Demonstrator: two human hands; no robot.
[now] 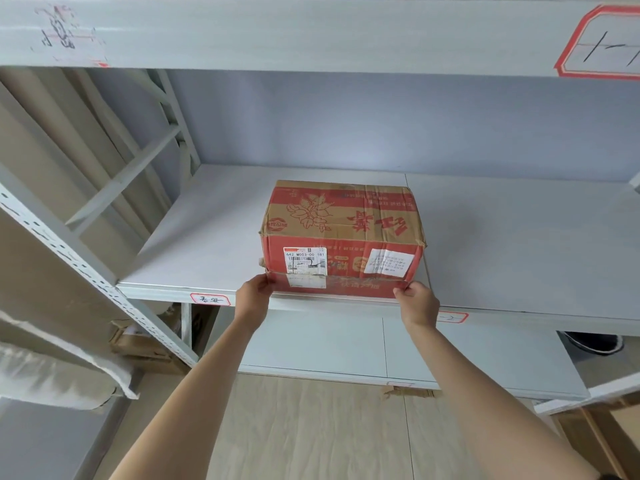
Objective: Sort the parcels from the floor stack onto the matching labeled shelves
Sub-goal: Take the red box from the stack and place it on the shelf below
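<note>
A red and brown cardboard parcel (341,237) with a white shipping label stands on the middle white shelf (194,237), near its front edge. My left hand (254,294) holds the parcel's lower left front corner, fingers curled against it. My right hand (417,301) holds the lower right front corner the same way. A red-bordered label (210,299) sits on the shelf's front edge left of my left hand. Another label (452,317) shows just right of my right wrist.
The upper shelf beam (311,32) carries a large red-bordered label (602,43) at the right. A lower shelf (346,344) lies beneath. Cardboard (138,341) sits low at the left behind the slotted upright (86,268). A dark object (594,342) lies low right.
</note>
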